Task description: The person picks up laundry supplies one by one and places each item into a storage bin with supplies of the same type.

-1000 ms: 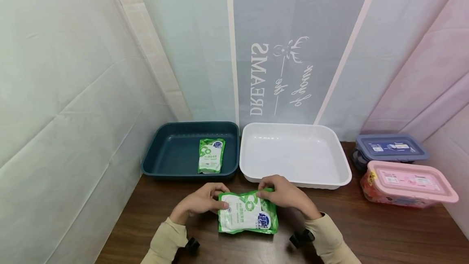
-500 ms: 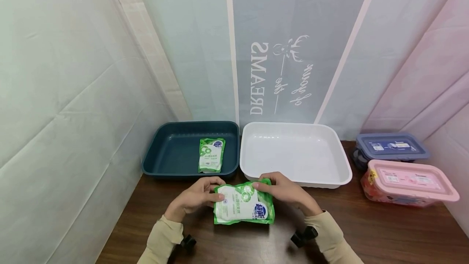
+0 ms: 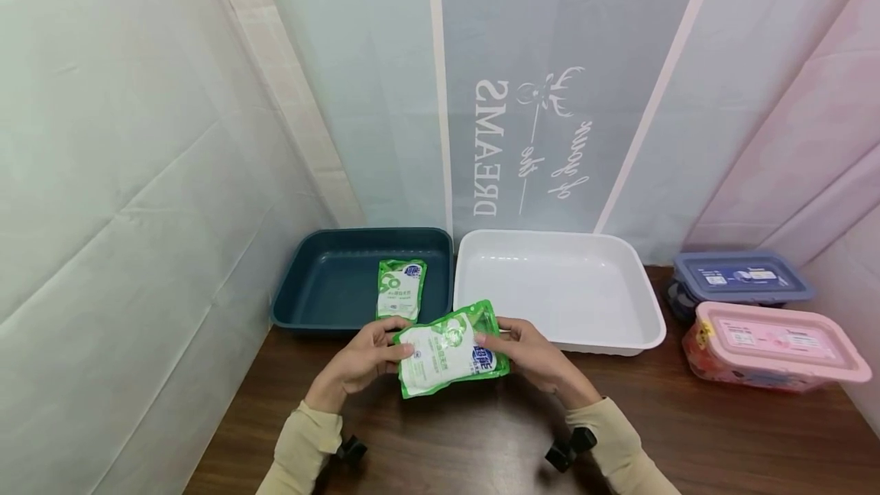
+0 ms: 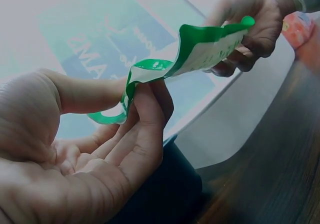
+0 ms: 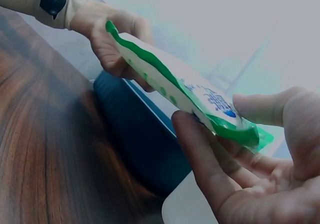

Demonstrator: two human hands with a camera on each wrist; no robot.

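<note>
A green and white pouch [image 3: 447,354] with blue lettering is held between both hands, lifted off the table in front of the trays. My left hand [image 3: 364,357] pinches its left end, thumb on the front face and fingers behind, as the left wrist view shows at the pouch's edge [image 4: 150,69]. On the other end my right hand [image 3: 539,354] grips with thumb above and fingers beneath; the right wrist view shows the pouch [image 5: 180,84] tilted there. A second, similar pouch [image 3: 400,292] lies in the dark teal tray [image 3: 302,323], its lower edge close behind the held one.
Right of the teal tray stands a white tray [image 3: 557,289]. Farther right are a blue-lidded box [image 3: 742,277] and a pink-lidded box [image 3: 777,342]. A dark wooden table [image 3: 454,449] lies under everything, with fabric walls [image 3: 172,197] at the left and back.
Both hands have raised the pouch and moved it forward toward the trays. Its right end has tilted upward, and my right hand has shifted down along that end.
</note>
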